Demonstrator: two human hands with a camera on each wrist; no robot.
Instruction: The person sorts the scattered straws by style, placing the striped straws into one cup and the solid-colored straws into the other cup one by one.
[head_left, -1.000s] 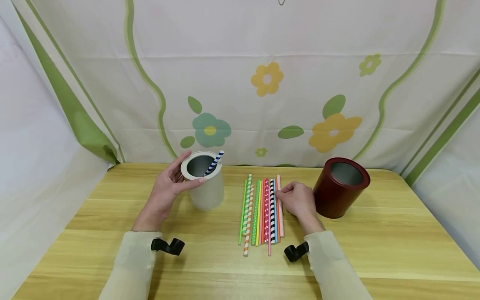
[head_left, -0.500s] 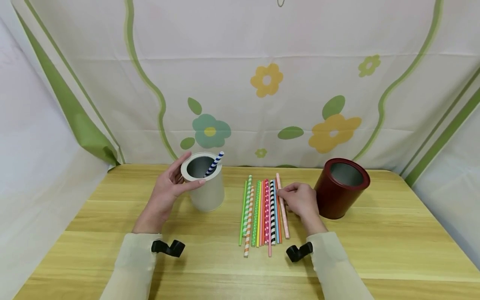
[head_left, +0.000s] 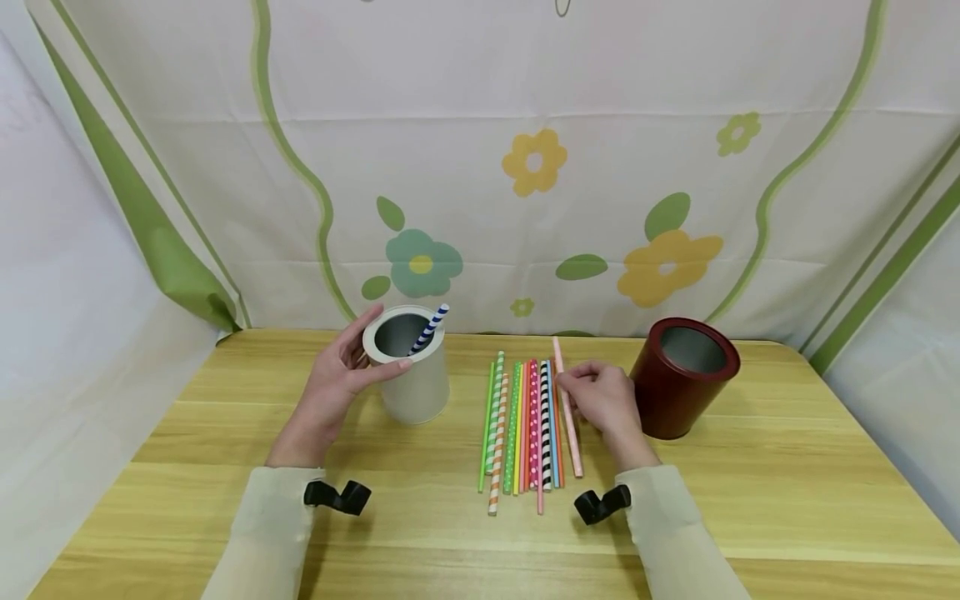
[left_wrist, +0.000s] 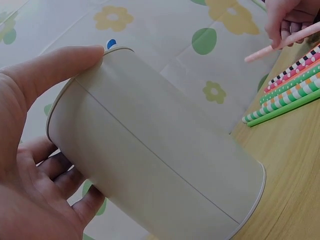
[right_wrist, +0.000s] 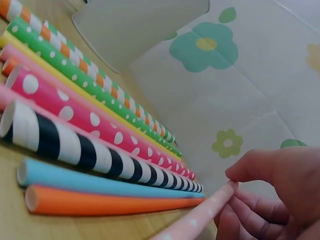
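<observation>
There are two cans (head_left: 416, 396) (head_left: 670, 402), fourteen straws (head_left: 533, 417) and one table (head_left: 420, 533).

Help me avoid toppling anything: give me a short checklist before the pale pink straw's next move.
1. White can steadied: ok, the left hand grips it near the rim.
2. Pale pink straw held: ok, the right hand pinches it.
3. Room inside the white can: ok, only a blue-striped straw shows.
4. Pale pink straw above the white can: not ok, it is beside the row of straws.
5. Right hand clear of the red can: cannot tell, they overlap in the head view.
</observation>
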